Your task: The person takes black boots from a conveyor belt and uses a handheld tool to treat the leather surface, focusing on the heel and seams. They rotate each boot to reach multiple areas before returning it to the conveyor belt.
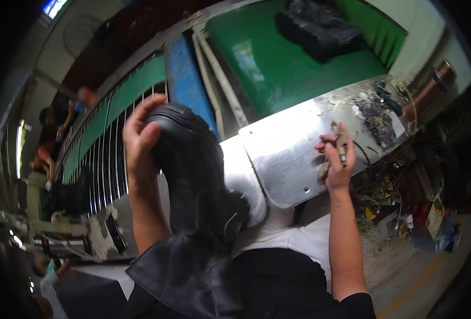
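A black leather boot [190,165] lies tilted across my lap, its toe end up and its loose shaft spread over my left forearm and black shirt. Around the toe, the fingers and thumb of my left hand [141,141] are closed. My right hand [340,167] is over a shiny metal plate [280,151] and grips a small tan tool [342,143] with a metal tip. The tool's exact kind is not clear. Beneath that hand, a small brownish lump [323,170] shows on the plate, partly hidden by the fingers.
Beyond the plate runs a green conveyor belt [251,69] carrying another black boot [320,29]. Dark scraps [379,119] cover the plate's right end. A metal bar rack [105,178] stands left, with people [47,154] past it. Cluttered parts [389,194] lie low at right.
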Motion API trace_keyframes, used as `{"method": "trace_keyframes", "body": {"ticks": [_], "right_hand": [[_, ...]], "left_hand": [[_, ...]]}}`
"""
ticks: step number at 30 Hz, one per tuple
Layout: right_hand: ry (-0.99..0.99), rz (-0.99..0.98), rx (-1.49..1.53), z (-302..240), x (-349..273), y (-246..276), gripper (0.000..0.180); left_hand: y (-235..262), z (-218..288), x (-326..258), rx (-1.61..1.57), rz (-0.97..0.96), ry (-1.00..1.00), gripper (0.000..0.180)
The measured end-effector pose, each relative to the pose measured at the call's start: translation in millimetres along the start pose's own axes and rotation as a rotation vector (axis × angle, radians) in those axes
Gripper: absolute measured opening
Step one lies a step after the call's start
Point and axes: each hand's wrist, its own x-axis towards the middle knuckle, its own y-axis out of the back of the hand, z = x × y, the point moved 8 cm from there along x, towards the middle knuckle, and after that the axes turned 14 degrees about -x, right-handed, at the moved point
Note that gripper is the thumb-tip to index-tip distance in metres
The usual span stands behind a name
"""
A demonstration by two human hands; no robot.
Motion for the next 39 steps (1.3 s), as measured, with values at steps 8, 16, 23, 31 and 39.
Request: {"method": "trace_keyframes", "body": {"ticks": [8,16,23,31,39], "right_hand": [[0.004,-0.318,0.047,-38.8,-48.2,-47.4,0.057],[0.581,-0.631,-0.087,-165.0,-64.2,-139.1,0.050],[0.399,-0.573,-0.035,-170.7,-38.9,-176.1,0.048],[0.238,-0.546,-0.029,-97.1,-62.8,-160.9,0.048],[0.326,-0.647,-0.055,-67.7,-104.0,-146.3,0.046]], "left_hand": [[-5.0,19.2,-6.0,0.121,-0.019,-0.189,0.097],[7.8,6.8,8.2,0.060,-0.005,-0.147,0.093],[18.3,-11.0,20.3,-0.031,0.007,-0.081,0.086],[36.1,-24.4,26.8,-0.047,0.040,-0.063,0.086],[56.7,-40.3,23.3,-0.055,0.102,-0.017,0.085]]}}
